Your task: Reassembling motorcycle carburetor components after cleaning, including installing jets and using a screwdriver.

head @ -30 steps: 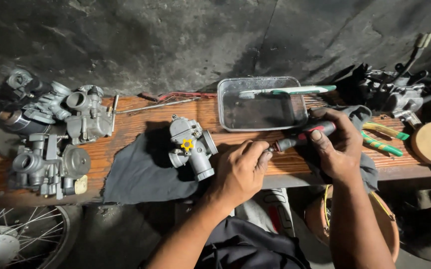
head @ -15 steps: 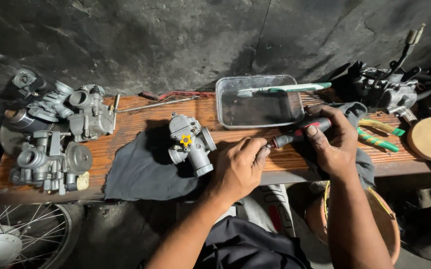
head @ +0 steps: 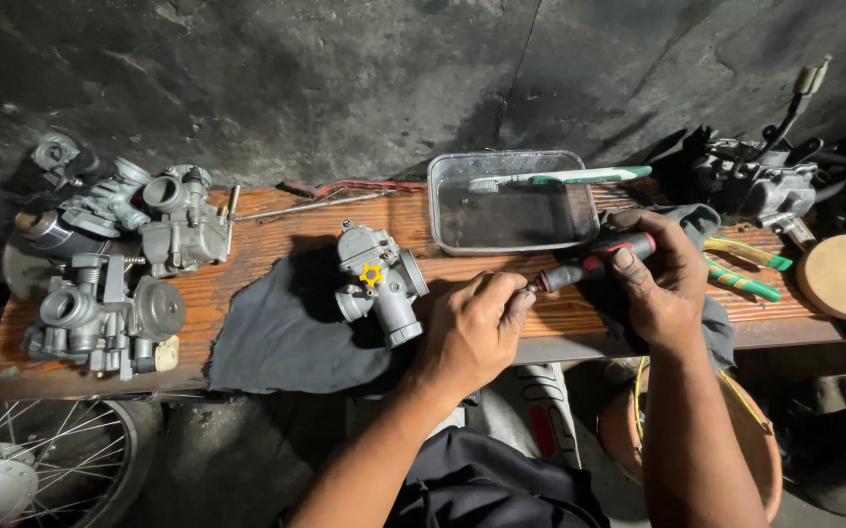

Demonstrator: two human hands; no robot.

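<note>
Red-and-black-handled screwdriver [head: 607, 256] gripped in right hand [head: 659, 279], left hand [head: 472, 328] fingers pinching its tip, right of grey metal carburettor [head: 379, 282] lying untouched on wooden bench [head: 276, 244].

A small motorcycle repair workshop, rough and dim. Shown by a worn plank bench [head: 276, 256] against a dark, cracked concrete wall [head: 364, 78]; a cluster of grey carburetors [head: 115, 264] at the left end and one more carburetor [head: 379, 282] on an oily rag [head: 281, 332]; a clear tray [head: 511, 200] of murky liquid with a toothbrush [head: 560, 178] across its rim; pliers [head: 745, 269] with green grips and a screwdriver [head: 594, 262] in greasy hands; engine parts [head: 755, 181] piled at the right; a spoked wheel [head: 27, 460] below the bench on the left.
</note>
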